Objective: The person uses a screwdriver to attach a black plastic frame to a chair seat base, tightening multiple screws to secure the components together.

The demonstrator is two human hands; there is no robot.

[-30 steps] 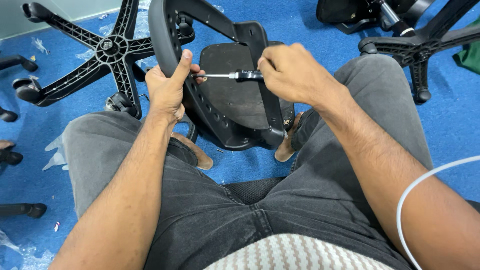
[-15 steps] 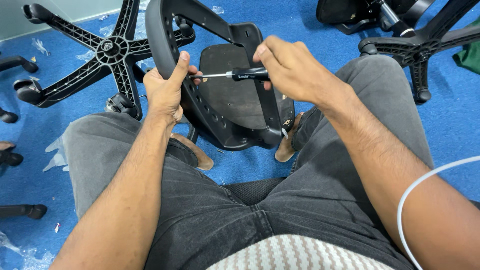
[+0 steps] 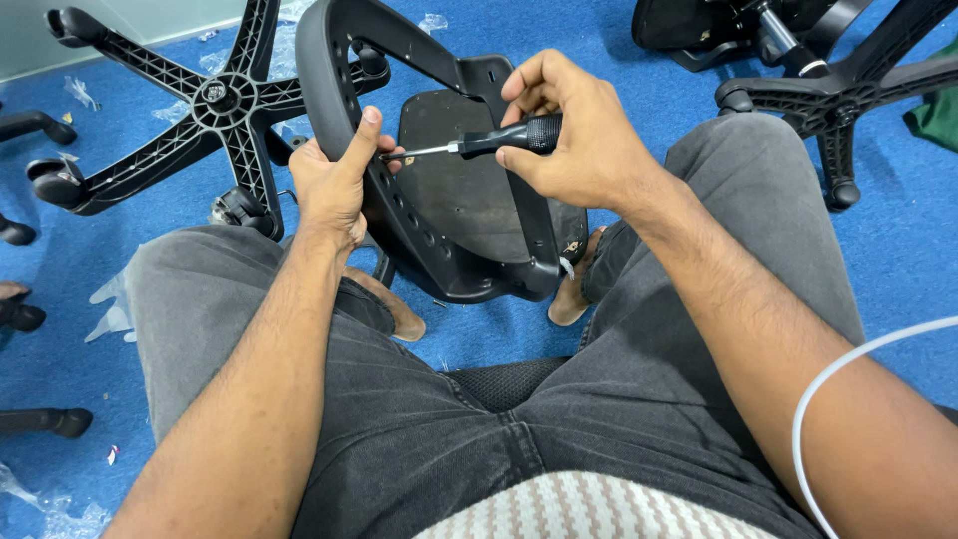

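Bare forearms, dark grey jeans point(image 3: 419, 419), striped shirt hem point(image 3: 589, 509).

1. The scene is bright and evenly lit, with soft overhead light and no harsh contrast.
2. Shadows are faint and diffuse: a soft dark patch lies on the blue floor point(image 3: 898, 269) under the legs.
3. Mild sheen shows on the black plastic chair frame point(image 3: 329, 90) and on the screwdriver point(image 3: 499, 140) shaft (no blown-out glare).
4. Focus is sharp at the centre; both forearms at the bottom edge look stretched by wide-angle distortion.
5. No motion blur is visible on the right hand point(image 3: 574, 135).
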